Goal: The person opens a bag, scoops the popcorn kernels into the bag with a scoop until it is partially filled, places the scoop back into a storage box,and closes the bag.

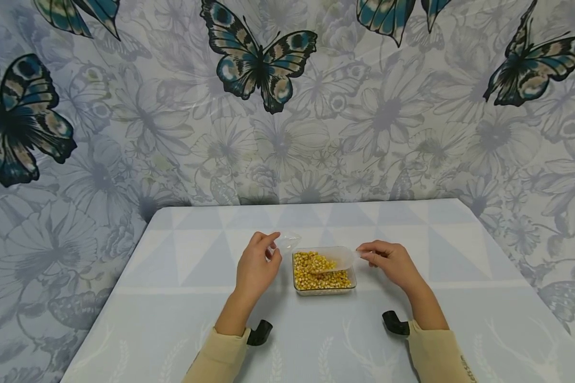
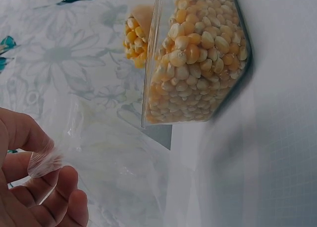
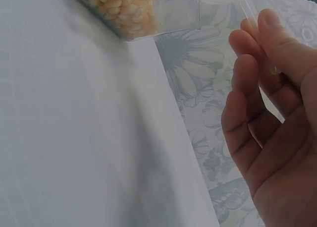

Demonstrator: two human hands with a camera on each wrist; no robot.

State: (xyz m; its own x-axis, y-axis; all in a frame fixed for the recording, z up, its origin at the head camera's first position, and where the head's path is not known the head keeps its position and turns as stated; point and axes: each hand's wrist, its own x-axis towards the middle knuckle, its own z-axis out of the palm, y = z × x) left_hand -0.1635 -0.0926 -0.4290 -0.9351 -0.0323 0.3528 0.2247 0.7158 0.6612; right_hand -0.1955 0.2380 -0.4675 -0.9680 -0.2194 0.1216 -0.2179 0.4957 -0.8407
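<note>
Translucent white plastic scoop (image 1: 345, 258): 9 o'clock of right fingers (image 3: 277, 33), pinched; clear plastic bag (image 1: 289, 242) at its 10 o'clock, left fingers (image 2: 66, 181) pinching.

We see a bag (image 2: 121, 170) of thin, glossy, crinkled plastic; a smooth, transparent container (image 1: 325, 290), glass or plastic we cannot tell; smooth, faintly shiny kernels (image 1: 306, 274); a translucent plastic scoop (image 1: 344, 257); and matt cloth sleeves (image 1: 219, 355).
</note>
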